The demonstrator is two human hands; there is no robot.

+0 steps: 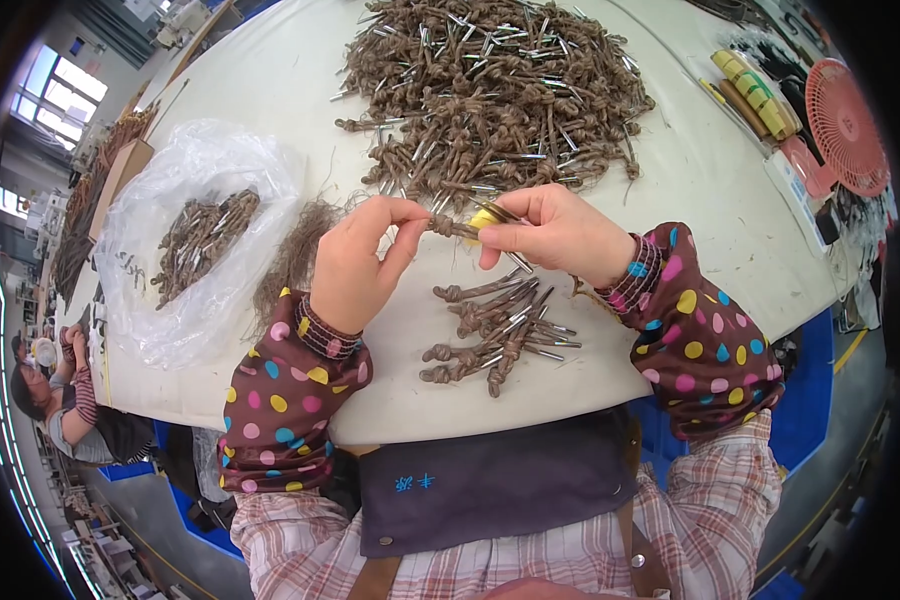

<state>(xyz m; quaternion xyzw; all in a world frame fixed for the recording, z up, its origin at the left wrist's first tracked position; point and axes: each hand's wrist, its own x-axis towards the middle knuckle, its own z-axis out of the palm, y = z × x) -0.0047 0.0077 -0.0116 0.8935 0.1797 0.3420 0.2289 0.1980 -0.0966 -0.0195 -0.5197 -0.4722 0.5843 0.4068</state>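
Note:
Between my hands, over the table's middle, is a brown knotted cord (pixel 448 226) with a metal tip. My left hand (pixel 363 255) pinches its knotted end between thumb and forefinger. My right hand (pixel 560 232) grips the other part of the cord. Tucked in the same right hand is a metal tool with a yellow part (pixel 484 217), which looks like thread snips; its far side is hidden by fingers. Just below lies a small group of knotted cords (pixel 500 328) with silvery tips. A large pile of the same cords (pixel 495 90) rises beyond my hands.
On the left, a clear plastic bag (pixel 135 290) holds more cords, beside loose brown fibres (pixel 295 255). A pink fan (pixel 846 125) and a yellow roll (pixel 755 95) stand at the far right. Another person (pixel 65 400) sits at the left edge.

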